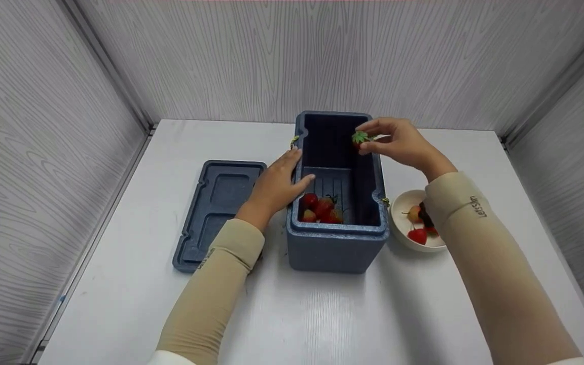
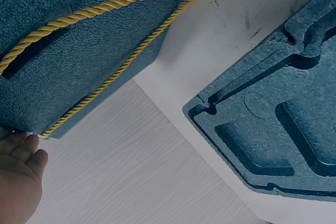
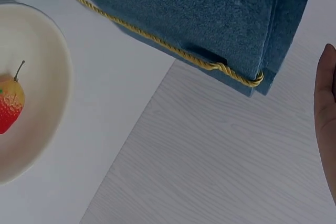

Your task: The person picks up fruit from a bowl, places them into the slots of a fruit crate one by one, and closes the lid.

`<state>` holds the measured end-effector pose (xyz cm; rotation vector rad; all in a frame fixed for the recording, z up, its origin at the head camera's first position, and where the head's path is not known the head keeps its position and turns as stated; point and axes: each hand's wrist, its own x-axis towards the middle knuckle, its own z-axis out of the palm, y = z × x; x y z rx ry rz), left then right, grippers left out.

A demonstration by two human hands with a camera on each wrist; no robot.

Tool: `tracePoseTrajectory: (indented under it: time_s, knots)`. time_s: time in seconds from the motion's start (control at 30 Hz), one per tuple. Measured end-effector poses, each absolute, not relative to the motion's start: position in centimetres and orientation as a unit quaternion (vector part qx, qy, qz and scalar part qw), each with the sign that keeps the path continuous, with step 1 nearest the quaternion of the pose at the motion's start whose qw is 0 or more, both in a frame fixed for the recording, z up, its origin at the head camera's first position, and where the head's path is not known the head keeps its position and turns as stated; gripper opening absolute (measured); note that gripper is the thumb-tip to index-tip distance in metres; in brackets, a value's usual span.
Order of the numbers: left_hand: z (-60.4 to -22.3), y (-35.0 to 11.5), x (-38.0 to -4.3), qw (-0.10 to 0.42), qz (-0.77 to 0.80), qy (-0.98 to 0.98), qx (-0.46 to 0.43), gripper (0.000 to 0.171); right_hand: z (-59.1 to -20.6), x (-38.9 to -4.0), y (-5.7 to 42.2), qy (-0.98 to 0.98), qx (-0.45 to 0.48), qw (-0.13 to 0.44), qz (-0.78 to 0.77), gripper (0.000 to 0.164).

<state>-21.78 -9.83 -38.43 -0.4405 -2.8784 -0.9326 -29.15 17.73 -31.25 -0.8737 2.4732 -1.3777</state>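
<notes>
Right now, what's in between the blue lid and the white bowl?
The blue box stands between the lid and the bowl, and the left hand rests on the box's edge. The head view shows it.

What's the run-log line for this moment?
right hand: pinches strawberry at box opening; left hand: on box's left rim; box: red fruit inside; lid: off, on table; bowl: fruit inside
</notes>
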Motion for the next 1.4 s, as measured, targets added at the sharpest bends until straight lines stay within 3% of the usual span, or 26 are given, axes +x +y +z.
tracePoseTrajectory:
  time_s: [0.2,0.7,1.4]
  knots:
    - [-38.5,-9.9,-21.9,0.043,-0.302,-0.941,-0.143,0.071,-31.8,-28.9,16.0,0.837,-0.312,0.093,-0.440,0.036]
    - [-38.3,-9.6,-21.7,0.039,-0.307,-0.941,-0.135,0.072,-33.7,-28.4,13.1,0.807,-0.367,0.195,-0.419,0.033]
    - [-38.3,-9.4,-21.5,0.037,-0.306,-0.942,-0.135,0.072,-34.6,-27.7,11.4,0.845,-0.358,0.280,-0.282,0.034]
